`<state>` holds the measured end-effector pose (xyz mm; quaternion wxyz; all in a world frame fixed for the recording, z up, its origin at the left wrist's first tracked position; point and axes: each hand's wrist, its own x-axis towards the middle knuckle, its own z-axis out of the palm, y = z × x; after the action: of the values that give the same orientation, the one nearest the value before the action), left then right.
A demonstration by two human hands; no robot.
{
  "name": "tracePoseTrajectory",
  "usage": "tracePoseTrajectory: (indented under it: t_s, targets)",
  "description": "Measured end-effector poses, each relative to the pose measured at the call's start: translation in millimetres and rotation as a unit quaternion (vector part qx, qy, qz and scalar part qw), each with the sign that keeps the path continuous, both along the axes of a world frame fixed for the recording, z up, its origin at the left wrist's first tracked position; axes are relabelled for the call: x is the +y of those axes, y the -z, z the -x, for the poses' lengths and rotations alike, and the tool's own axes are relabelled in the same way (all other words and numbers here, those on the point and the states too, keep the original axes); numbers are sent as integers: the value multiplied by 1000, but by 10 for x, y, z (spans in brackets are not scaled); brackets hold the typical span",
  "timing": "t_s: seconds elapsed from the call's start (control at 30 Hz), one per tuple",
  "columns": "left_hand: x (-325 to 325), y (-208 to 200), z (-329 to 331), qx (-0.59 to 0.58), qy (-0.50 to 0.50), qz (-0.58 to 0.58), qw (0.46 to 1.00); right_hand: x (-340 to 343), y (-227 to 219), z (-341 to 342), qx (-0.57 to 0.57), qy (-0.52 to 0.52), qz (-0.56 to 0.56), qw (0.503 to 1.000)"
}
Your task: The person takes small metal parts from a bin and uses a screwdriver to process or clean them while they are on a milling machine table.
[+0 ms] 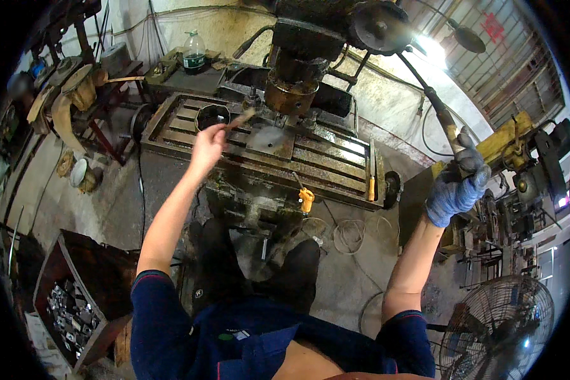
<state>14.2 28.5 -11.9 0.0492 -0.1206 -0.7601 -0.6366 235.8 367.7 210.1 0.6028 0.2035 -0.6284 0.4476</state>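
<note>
My bare left hand (210, 144) is closed on a small brush (239, 119), which looks tan and slightly blurred. Its tip points toward the spindle (291, 92) of a drilling or milling machine, over the slotted metal table (190, 142). Just beyond that hand, a round black container (213, 116) sits on the table. In a blue glove, my right hand (457, 193) wraps round the grip of a long machine lever (442, 114), well to the right of the table. Below the spindle lies a flat metal plate (269, 140).
A wooden-handled file-like tool (372, 180) lies at the table's right end. A yellow-handled tool (306, 199) is at its front edge. Lower left stands a box (101, 266) of metal pieces; lower right, a caged fan (500, 323). A bottle (194, 52) stands behind. Coiled cable (349, 236) lies on the floor.
</note>
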Motion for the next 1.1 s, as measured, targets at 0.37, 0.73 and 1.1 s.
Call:
tracePoseTrajectory:
  t_s: [0.37,0.73,1.1]
  targets:
    - [973,163,359,135,-75,139,978,-102,100,24,13,20,30,999]
    - [961,298,360,126,-38,152,980,-148,159,12,3,6,34,999]
    - [911,225,122,79,-9,123,989,-85,375,22,14,20,38,999]
